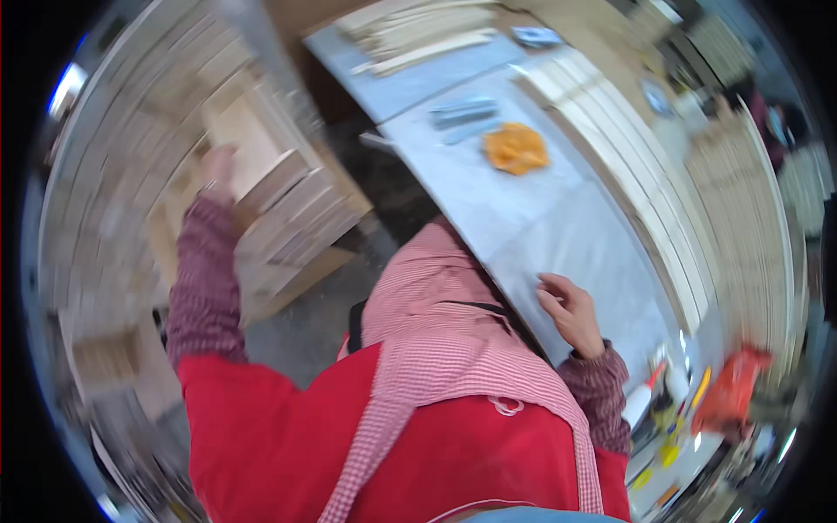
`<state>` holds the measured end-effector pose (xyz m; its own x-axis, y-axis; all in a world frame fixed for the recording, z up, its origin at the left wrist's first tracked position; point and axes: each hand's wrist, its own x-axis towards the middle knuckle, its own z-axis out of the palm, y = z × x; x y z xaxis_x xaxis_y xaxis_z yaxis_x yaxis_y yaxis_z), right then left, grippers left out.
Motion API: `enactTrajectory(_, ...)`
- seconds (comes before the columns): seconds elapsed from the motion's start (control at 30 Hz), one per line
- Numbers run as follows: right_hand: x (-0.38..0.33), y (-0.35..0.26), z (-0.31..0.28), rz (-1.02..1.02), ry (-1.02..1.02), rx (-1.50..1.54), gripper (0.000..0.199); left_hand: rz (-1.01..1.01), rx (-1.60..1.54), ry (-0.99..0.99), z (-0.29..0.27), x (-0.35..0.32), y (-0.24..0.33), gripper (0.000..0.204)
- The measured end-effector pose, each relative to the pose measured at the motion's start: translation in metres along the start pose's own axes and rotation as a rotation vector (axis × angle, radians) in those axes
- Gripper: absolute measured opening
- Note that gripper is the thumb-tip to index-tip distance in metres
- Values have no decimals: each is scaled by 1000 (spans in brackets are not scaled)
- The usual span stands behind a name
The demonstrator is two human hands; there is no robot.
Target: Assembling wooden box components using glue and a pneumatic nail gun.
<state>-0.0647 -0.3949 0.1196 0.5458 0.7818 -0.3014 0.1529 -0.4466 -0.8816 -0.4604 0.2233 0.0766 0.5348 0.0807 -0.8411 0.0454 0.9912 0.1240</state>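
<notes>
My left hand [220, 167] reaches out to the left and is at the near side of a shallow, open-topped wooden box [248, 144] on top of a stack. Motion smears its fingers, so I cannot see whether they grip the box's side. Several similar wooden boxes [301, 209] are piled under it. My right hand [571, 315] is over the near edge of a pale blue-grey worktable [558, 227]. Its fingers are loosely bent and apart, and nothing is in them.
On the worktable lie a crumpled orange cloth [516, 148], a blue bundle [464, 113] and a row of long pale wooden strips [623, 166]. More wooden strips [418, 35] are stacked at the far end. Bottles and an orange-red bag [731, 392] are at the right.
</notes>
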Motion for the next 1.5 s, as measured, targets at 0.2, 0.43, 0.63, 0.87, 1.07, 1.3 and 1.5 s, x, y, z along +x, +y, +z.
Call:
enactTrajectory(0.2,-17,21,-15,55,120,80,33,1146,630,876,51,34,-61,42)
enactTrajectory(0.43,-55,55,-59,90,266,164,32,1372,807,999,99,-10,-81,46)
enactTrajectory(0.63,-100,82,-141,80,548,67,31,1884,1235,562,280,11,-185,35)
enactTrajectory(0.87,-203,116,-247,446,973,-277,33,1381,1899,-421,410,116,-327,21)
enactTrajectory(1.07,-275,187,-289,642,909,-870,45,1145,1919,-580,446,154,-368,19)
enactTrajectory(1.3,-229,198,-313,777,430,-1172,66,1056,2047,-661,453,155,-417,17)
enactTrajectory(1.5,-230,226,-323,734,347,-1096,70,953,1935,-791,454,157,-453,15)
